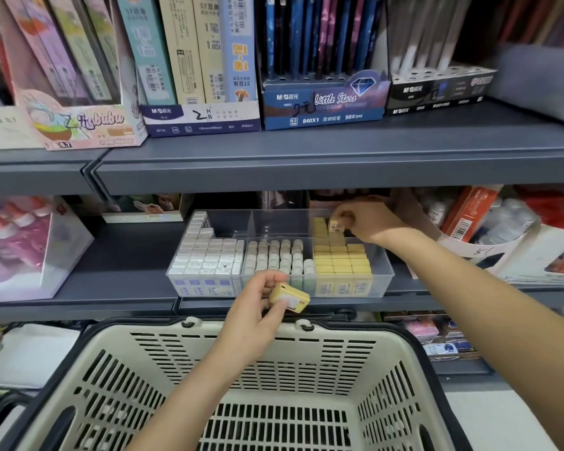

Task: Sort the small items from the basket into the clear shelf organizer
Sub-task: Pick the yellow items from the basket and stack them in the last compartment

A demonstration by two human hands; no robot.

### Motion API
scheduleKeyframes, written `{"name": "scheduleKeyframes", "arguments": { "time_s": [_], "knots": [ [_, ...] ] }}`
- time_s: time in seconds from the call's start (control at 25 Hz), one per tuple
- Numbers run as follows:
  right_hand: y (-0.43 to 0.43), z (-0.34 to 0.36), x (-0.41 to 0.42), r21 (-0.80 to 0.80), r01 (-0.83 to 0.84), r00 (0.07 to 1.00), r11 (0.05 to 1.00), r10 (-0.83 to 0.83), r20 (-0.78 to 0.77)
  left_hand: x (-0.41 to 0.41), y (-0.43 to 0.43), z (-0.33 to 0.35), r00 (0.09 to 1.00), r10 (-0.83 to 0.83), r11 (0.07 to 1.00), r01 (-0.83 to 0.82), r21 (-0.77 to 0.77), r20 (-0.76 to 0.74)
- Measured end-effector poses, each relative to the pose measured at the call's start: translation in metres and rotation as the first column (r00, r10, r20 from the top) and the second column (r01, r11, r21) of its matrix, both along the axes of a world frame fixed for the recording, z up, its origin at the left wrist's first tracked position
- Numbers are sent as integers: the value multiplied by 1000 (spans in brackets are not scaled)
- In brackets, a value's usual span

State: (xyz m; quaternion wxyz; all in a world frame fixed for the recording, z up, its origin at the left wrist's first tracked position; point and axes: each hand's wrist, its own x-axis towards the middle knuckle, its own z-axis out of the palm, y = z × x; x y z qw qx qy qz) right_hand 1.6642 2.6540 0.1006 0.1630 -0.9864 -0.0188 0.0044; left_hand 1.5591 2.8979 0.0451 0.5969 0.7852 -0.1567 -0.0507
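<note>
Yellow boxes fill the organizer's point(383, 271) right compartment; right hand point(363, 222) pinches one box point(334, 224) into the back row. Left hand point(261, 307) grips the next box point(290, 297) above the basket point(189, 349), ready for transfer.

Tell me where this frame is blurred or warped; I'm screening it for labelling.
Head view: wide-angle bending bows the shelf edge; the far-right goods are motion-smeared; the left hand, yellow box and clear organizer are fairly sharp; lighting even, no strong glare.
</note>
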Motion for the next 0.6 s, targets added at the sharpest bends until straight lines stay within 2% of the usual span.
{"name": "scheduleKeyframes", "arguments": {
  "time_s": [0.28,0.4,0.52,0.6],
  "knots": [
    [-1,-9,10,-17,-106,987,994,103,-125,2,-7,10,998,61,993,-63,-101,-27],
    [6,-1,-2,-21,-111,992,994,110,-70,4,-9,20,995,90,983,-97,-158,-49],
    [22,9,-34,150,-110,992,983,100,75,7,-8,27,993,108,970,-116,-213,-52],
    [34,15,-61,334,-193,981,923,187,52,7,-8,30,992,109,958,-122,-260,-65]
  ]
}}
